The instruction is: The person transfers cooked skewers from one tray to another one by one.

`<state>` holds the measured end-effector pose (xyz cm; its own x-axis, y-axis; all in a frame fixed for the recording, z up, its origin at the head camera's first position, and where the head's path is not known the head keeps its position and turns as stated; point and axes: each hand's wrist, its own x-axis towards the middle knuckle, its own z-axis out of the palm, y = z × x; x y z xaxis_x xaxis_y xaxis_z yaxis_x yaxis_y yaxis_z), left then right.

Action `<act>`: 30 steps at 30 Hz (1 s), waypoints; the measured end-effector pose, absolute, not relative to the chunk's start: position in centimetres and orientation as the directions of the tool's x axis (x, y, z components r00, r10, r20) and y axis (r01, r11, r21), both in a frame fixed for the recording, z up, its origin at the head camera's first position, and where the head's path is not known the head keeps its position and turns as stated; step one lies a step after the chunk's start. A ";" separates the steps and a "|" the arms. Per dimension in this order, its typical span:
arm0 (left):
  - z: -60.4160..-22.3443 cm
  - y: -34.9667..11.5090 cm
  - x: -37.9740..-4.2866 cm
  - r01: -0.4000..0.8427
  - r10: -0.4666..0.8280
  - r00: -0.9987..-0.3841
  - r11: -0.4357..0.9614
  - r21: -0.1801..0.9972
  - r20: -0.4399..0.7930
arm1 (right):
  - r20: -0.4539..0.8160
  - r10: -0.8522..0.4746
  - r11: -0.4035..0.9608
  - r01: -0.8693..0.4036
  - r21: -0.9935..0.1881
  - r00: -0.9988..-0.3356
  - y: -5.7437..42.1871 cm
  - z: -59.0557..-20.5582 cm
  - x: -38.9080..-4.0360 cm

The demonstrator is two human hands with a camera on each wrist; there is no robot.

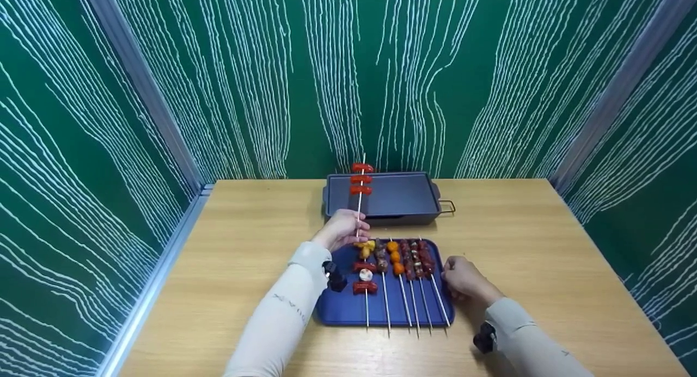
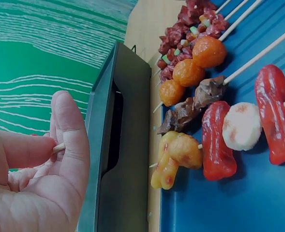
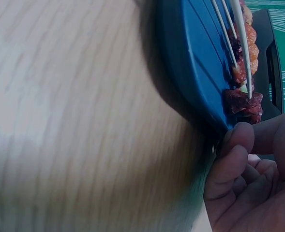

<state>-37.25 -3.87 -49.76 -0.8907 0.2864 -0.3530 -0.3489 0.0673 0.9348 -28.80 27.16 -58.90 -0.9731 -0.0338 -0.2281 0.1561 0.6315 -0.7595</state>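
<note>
My left hand [image 1: 342, 228] pinches the lower part of a wooden skewer [image 1: 361, 179] with several red sausage pieces, held up tilted in front of the grey grill pan [image 1: 403, 196]. In the left wrist view the stick end shows between thumb and fingers, and the hand hides most of the sausage. My right hand [image 1: 466, 279] grips the right rim of the blue tray [image 1: 343, 307], its thumb at the edge in the right wrist view. Below my left hand on the tray lies a mixed skewer with a yellow piece [image 2: 166, 164], red sausages [image 2: 273, 116] and a white round slice [image 2: 242, 126].
Beside it on the tray lie a dark meat skewer [image 1: 381, 257], an orange ball skewer [image 1: 396, 257] and several red meat skewers [image 1: 426, 260], their sticks pointing toward me. The pan has a wire handle [image 1: 448, 206] at its right. Green patterned walls [image 1: 468, 66] enclose the wooden table [image 1: 245, 224].
</note>
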 end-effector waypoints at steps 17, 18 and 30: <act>-50.7 -5.1 -36.0 -0.341 0.260 -0.909 -0.010 0.940 -0.326 | -0.225 -0.040 0.632 0.150 -0.761 -0.974 27.3 -59.1 -28.7; -50.7 -5.1 -35.9 -0.338 0.259 -0.910 -0.011 0.941 -0.324 | -0.226 -0.038 0.630 0.153 -0.762 -0.973 27.3 -59.1 -28.8; -51.3 -5.9 -34.4 -0.324 0.238 -0.918 0.016 0.946 -0.318 | -0.224 -0.041 0.634 0.148 -0.759 -0.974 27.2 -59.1 -28.9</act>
<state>-34.43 -5.88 -51.31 -0.9176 0.2383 -0.3181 -0.3236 0.0165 0.9460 -28.94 27.20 -59.12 -0.9737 -0.0415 -0.2240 0.1475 0.6344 -0.7588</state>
